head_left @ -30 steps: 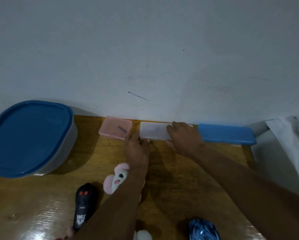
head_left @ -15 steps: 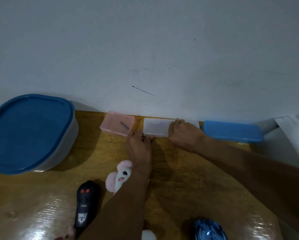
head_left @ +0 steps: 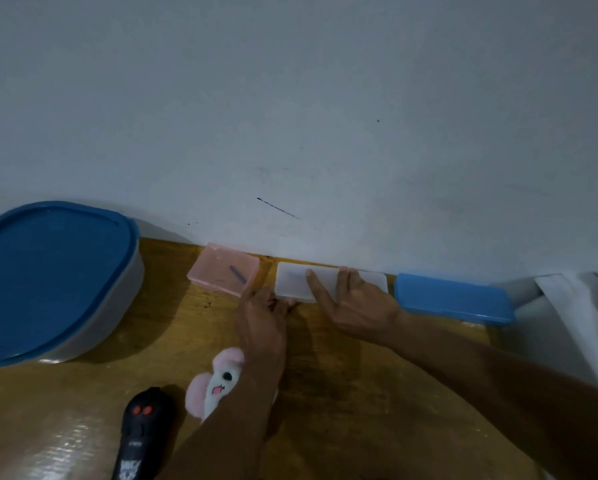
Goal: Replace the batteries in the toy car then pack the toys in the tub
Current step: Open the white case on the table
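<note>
Right hand (head_left: 356,303) spread flat on the white case (head_left: 292,280) at the far bench (head_left: 173,306) edge, my left hand (head_left: 263,313) at its near corner, grip unclear. Tub (head_left: 48,278) sits lidded at far left; plush toy (head_left: 218,379) unpacked, batteries seemingly not yet replaced.

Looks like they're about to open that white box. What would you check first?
1. Right hand flat on white box: ok.
2. Left hand at the box's front-left corner: ok; its grip there: cannot tell.
3. Box opened: not ok, it looks shut.
4. What is inside: cannot tell, the plastic is frosted.
5. Pink box apart from white box: ok, a gap shows.
6. Tub open for packing: not ok, blue lid is on.
</note>
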The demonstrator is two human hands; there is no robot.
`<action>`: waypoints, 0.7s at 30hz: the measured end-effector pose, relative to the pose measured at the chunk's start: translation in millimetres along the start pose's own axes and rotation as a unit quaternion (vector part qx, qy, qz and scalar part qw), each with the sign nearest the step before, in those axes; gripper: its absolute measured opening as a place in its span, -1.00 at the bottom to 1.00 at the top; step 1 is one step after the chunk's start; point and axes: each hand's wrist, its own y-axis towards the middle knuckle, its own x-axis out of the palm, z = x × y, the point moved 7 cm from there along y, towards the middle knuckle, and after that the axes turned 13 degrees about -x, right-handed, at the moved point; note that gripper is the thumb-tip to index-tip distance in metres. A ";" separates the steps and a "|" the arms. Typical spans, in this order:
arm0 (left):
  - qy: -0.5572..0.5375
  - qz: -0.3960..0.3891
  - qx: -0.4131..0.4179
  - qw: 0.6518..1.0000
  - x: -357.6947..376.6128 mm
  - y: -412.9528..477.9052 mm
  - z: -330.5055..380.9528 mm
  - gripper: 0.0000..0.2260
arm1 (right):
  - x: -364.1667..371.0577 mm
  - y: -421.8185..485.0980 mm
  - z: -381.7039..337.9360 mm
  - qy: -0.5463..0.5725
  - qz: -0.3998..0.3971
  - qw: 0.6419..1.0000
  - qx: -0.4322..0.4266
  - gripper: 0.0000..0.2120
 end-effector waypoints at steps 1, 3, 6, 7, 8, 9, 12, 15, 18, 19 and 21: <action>0.000 0.002 0.002 1.000 -0.4 -0.7 0.8 -0.82 | 1.5 0.1 0.0 0.003 0.012 1.000 -0.012 -0.24; -0.004 0.002 0.007 1.000 -2.2 -2.4 3.4 -0.82 | 6.1 1.3 0.9 0.014 0.029 0.999 -0.022 -0.26; -0.016 -0.003 0.013 1.000 -3.6 -3.2 5.0 -0.83 | 8.1 0.3 2.3 -0.003 0.019 1.000 -0.017 -0.30; -0.021 -0.002 0.019 1.000 -4.3 -3.5 6.1 -0.85 | 6.6 0.1 0.4 0.007 0.033 0.999 -0.028 -0.33; -0.025 0.001 0.026 0.999 -4.7 -3.5 6.8 -0.86 | 6.0 0.0 -0.4 0.022 0.049 0.998 -0.038 -0.35; -0.024 0.004 0.029 0.999 -5.0 -3.2 6.8 -0.87 | 5.7 -0.1 0.8 0.051 0.045 0.997 -0.039 -0.37; 0.000 -0.002 0.022 1.000 -3.6 -3.0 5.3 -0.84 | 2.8 -4.4 7.1 0.114 0.022 0.993 0.016 -0.43; 0.075 -0.019 0.036 0.996 -1.0 -5.9 9.2 -0.72 | -1.3 -11.2 17.5 0.126 0.022 0.990 0.056 -0.55; 0.110 -0.034 0.022 0.993 -0.1 -8.7 11.5 -0.67 | -6.9 -14.3 23.4 0.181 0.090 0.977 0.070 -0.63; 0.105 -0.037 0.004 0.994 -1.0 -8.9 11.1 -0.69 | -10.8 -14.7 24.9 0.213 0.108 0.969 0.069 -0.62; 0.086 -0.032 -0.020 0.996 -7.1 -10.3 11.4 -0.75 | -15.8 -20.1 31.6 0.261 0.145 0.950 0.089 -0.62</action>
